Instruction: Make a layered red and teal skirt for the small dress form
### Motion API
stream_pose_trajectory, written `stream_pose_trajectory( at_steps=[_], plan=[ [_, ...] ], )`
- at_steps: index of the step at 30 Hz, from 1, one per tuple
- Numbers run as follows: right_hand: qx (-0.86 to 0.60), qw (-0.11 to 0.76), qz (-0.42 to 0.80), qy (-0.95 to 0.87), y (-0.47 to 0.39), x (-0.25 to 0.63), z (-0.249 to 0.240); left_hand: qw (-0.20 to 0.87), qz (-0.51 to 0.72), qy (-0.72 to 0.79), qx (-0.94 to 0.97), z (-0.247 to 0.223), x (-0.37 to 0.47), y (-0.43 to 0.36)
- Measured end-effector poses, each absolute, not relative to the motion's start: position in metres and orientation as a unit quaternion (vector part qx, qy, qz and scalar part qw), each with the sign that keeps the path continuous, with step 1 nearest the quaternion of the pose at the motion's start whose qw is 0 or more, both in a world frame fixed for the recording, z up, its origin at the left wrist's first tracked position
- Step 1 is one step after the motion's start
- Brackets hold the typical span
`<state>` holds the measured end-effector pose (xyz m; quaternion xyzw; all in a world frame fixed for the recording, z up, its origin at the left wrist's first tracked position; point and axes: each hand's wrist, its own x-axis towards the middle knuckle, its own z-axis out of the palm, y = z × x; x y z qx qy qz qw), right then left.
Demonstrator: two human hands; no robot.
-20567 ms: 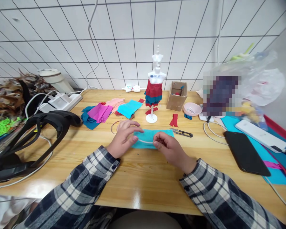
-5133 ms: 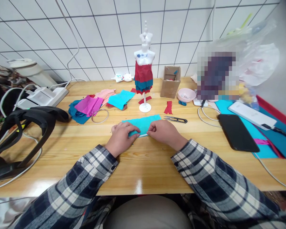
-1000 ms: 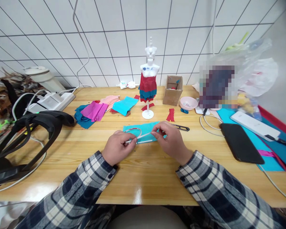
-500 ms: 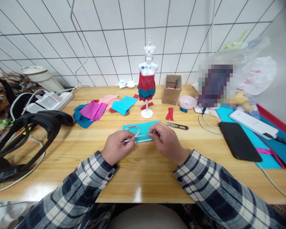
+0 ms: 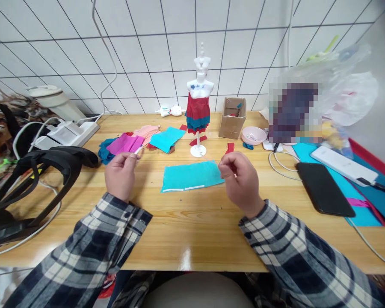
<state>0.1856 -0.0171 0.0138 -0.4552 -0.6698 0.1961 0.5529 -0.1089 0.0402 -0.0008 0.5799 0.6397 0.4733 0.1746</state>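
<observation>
A turquoise cloth piece (image 5: pixel 192 174) lies flat on the table between my hands. Two thin white strips of tape (image 5: pixel 173 190) run along its front edge. My left hand (image 5: pixel 119 176) is raised left of the cloth, thumb and finger closed on a roll of narrow white tape (image 5: pixel 139 149), of which only a bit shows. At the cloth's right end, my right hand (image 5: pixel 243 185) is closed in a pinch; what its fingertips hold, if anything, cannot be made out. The thread snips are hidden behind this hand.
Behind the cloth stands a white mini dress form (image 5: pixel 200 90) in a red and blue skirt. Fabric scraps (image 5: pixel 125 144) lie left, near a black headset (image 5: pixel 51 171). Rightward are a cardboard box (image 5: pixel 232 122), a pink bowl (image 5: pixel 254 135) and a black phone (image 5: pixel 325 188).
My hands have moved apart: the left went left and away with the tape roll, the right shifted right. A second white strip now shows along the turquoise cloth's front edge.
</observation>
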Motion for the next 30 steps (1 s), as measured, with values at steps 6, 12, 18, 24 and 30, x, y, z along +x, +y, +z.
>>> stream_pose_trajectory(
  at_steps=[6, 12, 18, 24, 30],
  plan=[
    [-0.409, 0.453, 0.595, -0.523, -0.003, 0.193, 0.006, 0.012, 0.182, 0.64, 0.746, -0.005, -0.129, 0.053],
    [-0.411, 0.368, 0.63, -0.547, -0.005, 0.185, 0.005, -0.145, 0.131, 0.703, 0.684, -0.01, -0.116, 0.037],
    [-0.417, 0.347, 0.553, -0.632, -0.008, 0.179, 0.004, 0.018, 0.301, 0.531, 0.792, 0.011, -0.08, 0.016],
    [-0.439, 0.334, 0.467, -0.692, -0.011, 0.174, 0.001, 0.069, 0.256, 0.456, 0.849, 0.007, -0.043, -0.009],
    [-0.492, 0.412, 0.25, -0.725, -0.014, 0.174, 0.001, 0.002, 0.269, 0.458, 0.848, 0.002, -0.044, -0.009]
  ],
)
